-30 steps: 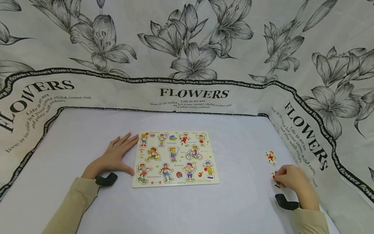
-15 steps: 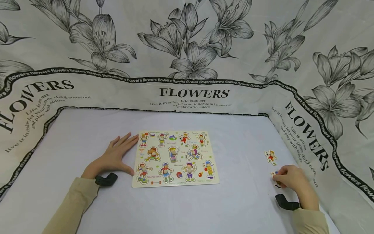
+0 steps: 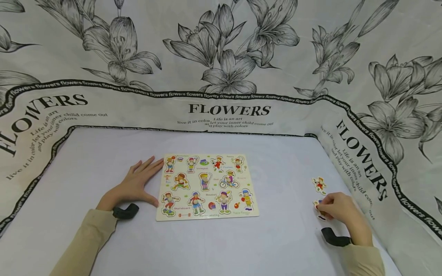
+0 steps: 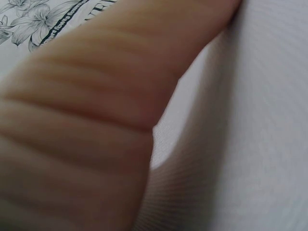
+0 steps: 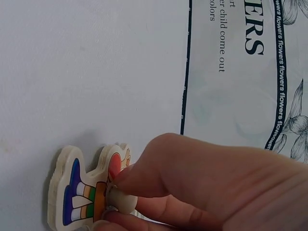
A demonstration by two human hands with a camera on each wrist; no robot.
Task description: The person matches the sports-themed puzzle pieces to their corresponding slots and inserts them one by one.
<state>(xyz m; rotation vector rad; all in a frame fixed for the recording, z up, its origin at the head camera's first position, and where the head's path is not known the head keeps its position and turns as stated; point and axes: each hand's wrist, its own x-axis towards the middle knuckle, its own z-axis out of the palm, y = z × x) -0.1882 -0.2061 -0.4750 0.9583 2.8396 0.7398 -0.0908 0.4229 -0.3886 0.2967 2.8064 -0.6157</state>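
Note:
A pale wooden puzzle board (image 3: 207,218) with several figures of children at sports lies mid-table in the head view. Spread out at its left edge is my left hand (image 3: 132,186), index fingertip and thumb at the board's side. At the right, my right hand (image 3: 340,210) pinches the round knob of a wooden puzzle piece (image 5: 91,192) between thumb and fingers. That piece shows a figure with blue shoes and a red ball or bat; the fingers cover its upper part. Just beyond lies another puzzle piece (image 3: 319,185), a figure in red.
A white cloth (image 3: 283,245) covers the table. A floral curtain (image 3: 231,115) with "FLOWERS" lettering rises behind and along both sides, close to the right hand. Black wrist mounts (image 3: 335,237) sit at both wrists.
My right hand has shifted slightly left, with the pinched puzzle piece moving along. The left hand and the puzzle board stay where they were.

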